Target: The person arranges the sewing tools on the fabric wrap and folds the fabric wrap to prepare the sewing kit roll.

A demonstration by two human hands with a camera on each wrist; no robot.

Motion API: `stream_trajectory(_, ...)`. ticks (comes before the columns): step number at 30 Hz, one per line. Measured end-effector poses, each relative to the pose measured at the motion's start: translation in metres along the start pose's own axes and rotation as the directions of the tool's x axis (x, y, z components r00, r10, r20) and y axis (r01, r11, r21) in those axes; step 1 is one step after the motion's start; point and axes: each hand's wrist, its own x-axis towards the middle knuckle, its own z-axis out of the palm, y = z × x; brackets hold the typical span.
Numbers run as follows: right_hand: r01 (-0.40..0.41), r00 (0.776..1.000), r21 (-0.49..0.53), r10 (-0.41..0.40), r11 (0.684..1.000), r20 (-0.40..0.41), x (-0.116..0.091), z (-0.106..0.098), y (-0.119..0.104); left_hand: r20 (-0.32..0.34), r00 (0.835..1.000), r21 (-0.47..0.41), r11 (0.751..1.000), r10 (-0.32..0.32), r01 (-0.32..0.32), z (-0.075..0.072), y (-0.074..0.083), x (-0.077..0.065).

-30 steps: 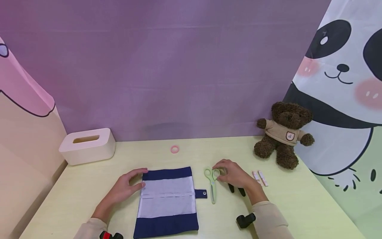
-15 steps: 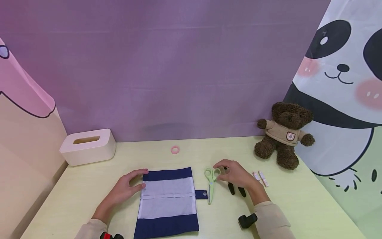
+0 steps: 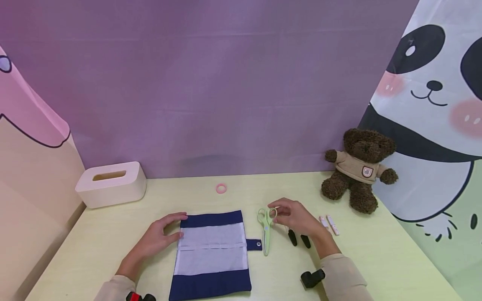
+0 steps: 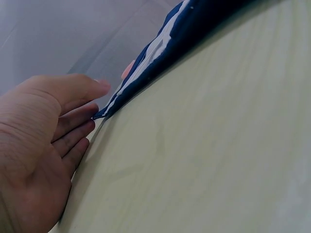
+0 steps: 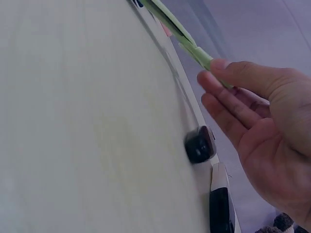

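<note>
My right hand (image 3: 295, 217) pinches one handle loop of the light green scissors (image 3: 266, 228), thumb against fingers. In the right wrist view the scissors (image 5: 170, 22) are held up above the tabletop, blades pointing away from the hand. An unfolded navy-and-white cloth pouch (image 3: 212, 234) lies flat, its snap tab (image 3: 254, 244) pointing right beside the blades. My left hand (image 3: 160, 236) rests at the pouch's left edge, fingers extended and thumb apart, fingertips at the cloth. Below my right hand lie two black-ended items (image 3: 292, 237), partly hidden by it.
A pink ring-shaped roll (image 3: 221, 188) lies behind the pouch. At the back left stands a white tissue box (image 3: 111, 184). A brown teddy bear (image 3: 363, 167) sits at the back right, near two small pale sticks (image 3: 332, 225). A purple cloth backdrop (image 3: 233, 92) borders the table.
The scissors have swung their tip to the left and come up slightly with my right hand. My left hand and the pouch stay where they were.
</note>
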Motion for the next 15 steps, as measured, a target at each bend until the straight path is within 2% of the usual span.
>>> stream_trajectory(2, 0.012, 1.000, 0.061, -0.013, 0.998, 0.020, 0.0007, -0.0001, 0.0012, 0.001, 1.000, 0.009, 1.000, 0.008, -0.008, -0.0001, -0.0001, -0.0001)
stream_trajectory(5, 0.006, 1.000, 0.100, -0.009, 0.995, 0.029, 0.0013, 0.0001, 0.0027, 0.006, 1.000, 0.034, 0.999, 0.021, -0.021, -0.0003, 0.0005, 0.0001)
stream_trajectory(11, -0.004, 1.000, 0.138, 0.000, 0.990, 0.028, 0.0015, 0.0017, 0.0019, 0.014, 0.999, 0.065, 0.997, 0.038, -0.039, -0.0009, 0.0028, 0.0004)
stream_trajectory(15, -0.006, 1.000, 0.161, 0.003, 0.987, 0.017, 0.0019, 0.0021, 0.0006, 0.012, 0.999, 0.117, 0.992, 0.040, -0.041, -0.0025, 0.0052, -0.0033)
